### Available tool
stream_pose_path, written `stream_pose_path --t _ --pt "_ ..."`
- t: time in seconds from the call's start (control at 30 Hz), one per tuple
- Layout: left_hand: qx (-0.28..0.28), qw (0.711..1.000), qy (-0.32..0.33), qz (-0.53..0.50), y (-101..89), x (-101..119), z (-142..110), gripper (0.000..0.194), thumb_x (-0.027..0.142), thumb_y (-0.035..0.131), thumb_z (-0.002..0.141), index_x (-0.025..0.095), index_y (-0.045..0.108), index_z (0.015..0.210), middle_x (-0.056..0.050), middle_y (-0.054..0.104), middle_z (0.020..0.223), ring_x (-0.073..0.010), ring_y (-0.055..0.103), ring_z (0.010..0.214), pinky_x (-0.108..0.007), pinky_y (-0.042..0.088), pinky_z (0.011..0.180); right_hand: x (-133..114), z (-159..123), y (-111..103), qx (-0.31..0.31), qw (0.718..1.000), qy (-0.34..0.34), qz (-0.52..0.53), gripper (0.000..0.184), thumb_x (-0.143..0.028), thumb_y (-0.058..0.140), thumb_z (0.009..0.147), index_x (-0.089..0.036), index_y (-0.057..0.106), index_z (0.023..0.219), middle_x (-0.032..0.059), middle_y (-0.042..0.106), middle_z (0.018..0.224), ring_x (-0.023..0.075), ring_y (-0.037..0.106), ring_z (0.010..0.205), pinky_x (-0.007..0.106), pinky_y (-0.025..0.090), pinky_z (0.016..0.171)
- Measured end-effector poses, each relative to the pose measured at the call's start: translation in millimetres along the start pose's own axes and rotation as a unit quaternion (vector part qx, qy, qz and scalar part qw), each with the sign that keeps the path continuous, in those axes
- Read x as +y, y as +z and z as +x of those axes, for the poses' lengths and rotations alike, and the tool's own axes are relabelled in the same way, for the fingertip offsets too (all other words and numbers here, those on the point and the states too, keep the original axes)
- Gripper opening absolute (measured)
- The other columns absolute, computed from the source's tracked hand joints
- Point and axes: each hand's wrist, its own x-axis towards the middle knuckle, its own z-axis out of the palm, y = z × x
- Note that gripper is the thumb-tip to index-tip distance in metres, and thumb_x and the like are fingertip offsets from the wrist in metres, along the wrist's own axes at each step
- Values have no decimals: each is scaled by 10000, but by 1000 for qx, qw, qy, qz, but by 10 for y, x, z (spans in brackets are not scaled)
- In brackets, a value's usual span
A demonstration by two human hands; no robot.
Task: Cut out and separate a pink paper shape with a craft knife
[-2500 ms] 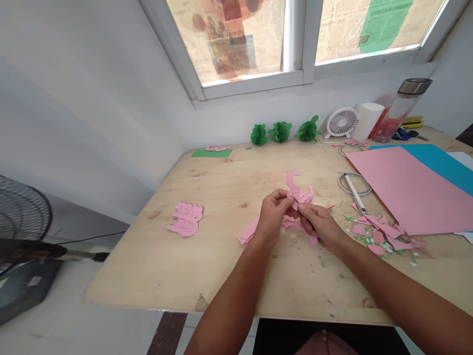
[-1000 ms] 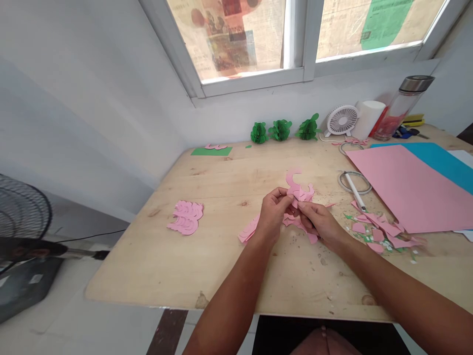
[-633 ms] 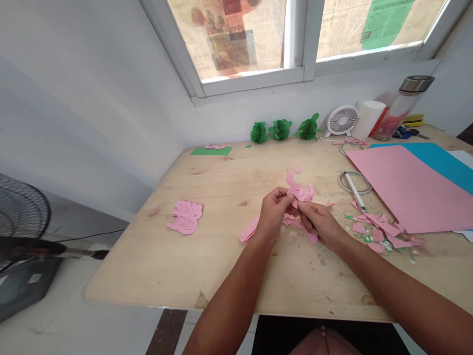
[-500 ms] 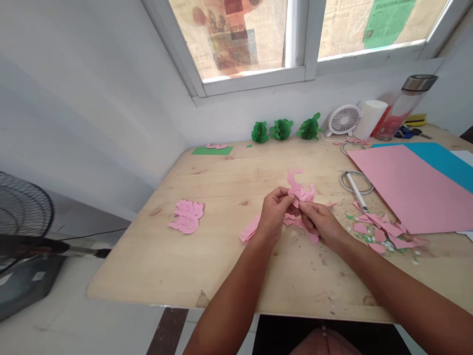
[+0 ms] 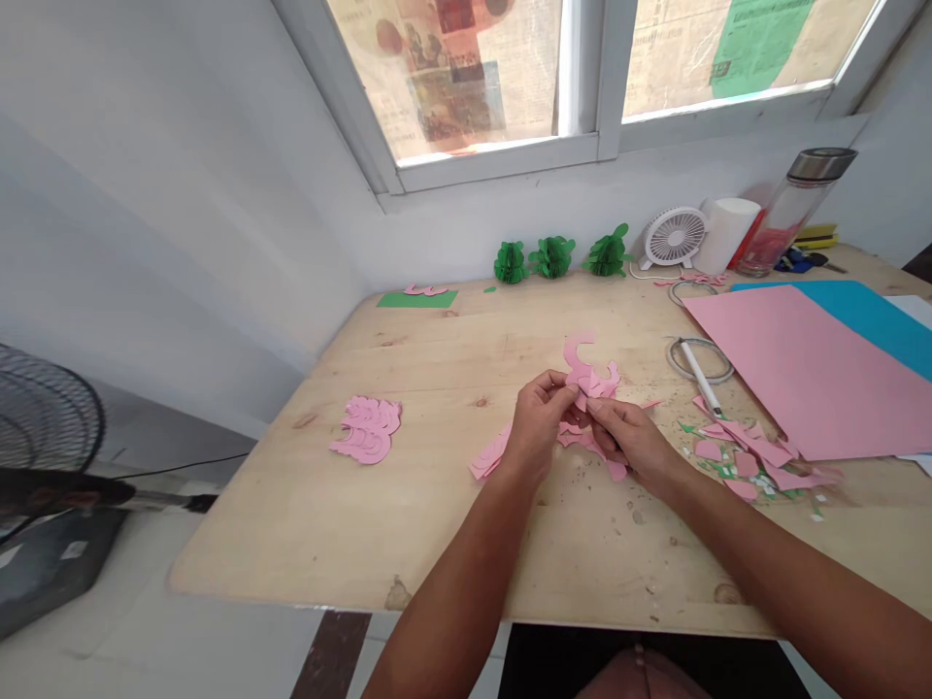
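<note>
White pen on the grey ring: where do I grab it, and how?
Pinch the white pen around its middle, from above, finger and thumb on its long sides. It's thin and lies across the grey ring, so those sides look easy to reach. I'd avoid its dark tip, down by the pink scraps.

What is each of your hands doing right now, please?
Left hand: closed, pinching the pink paper cutout.
Right hand: closed, fingertips at the same cutout's lower edge.
</note>
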Motion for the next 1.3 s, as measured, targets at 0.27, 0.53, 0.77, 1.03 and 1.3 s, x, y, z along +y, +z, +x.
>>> stream_pose_path --t 0.27,0.53,0.77,1.03,1.3 --pt "-4 1000 2 4 -7 6 -3 124 243 607 657 150 529 682 32 518 537 -75 481 462 -229 412 522 1 -6 -1 0 1000 0 2 410 -513 508 778 -183 411 555 -71 314 397 59 233 361 202 126 344" --pt "-2 1000 2 4 -8 -8 -1 123 239 606 658 151 524 680 33 514 533 -75 480 462 -227 410 518 -19 -12 2 -2 1000 -1 0 405 -516 504 775 -182 426 561 -74 310 392 59 226 359 202 132 343" --pt "0 1000 -2 0 -4 0 14 121 234 607 656 152 521 678 35 510 529 -74 477 460 -227 413 519 -22 -17 12 2 1000 -1 -5 409 -526 506 768 -183 427 559 -72 319 392 60 233 357 203 138 343" --pt "0 1000 -2 -1 -9 -6 6 137 247 617 646 154 522 678 36 515 539 -70 476 455 -226 418 515 -13 -16 7 3 1000 -5 -11 421 -541 500 764 -186 425 551 -71 314 382 64 227 350 209 137 343" --pt "2 1000 -3 2 -3 -2 9 142 251 613 648 153 515 678 37 508 530 -72 476 453 -226 422 509 -37 -25 16 2 1000 0 -7 401 -531 501 765 -186 437 571 -72 320 393 65 231 358 207 138 347"
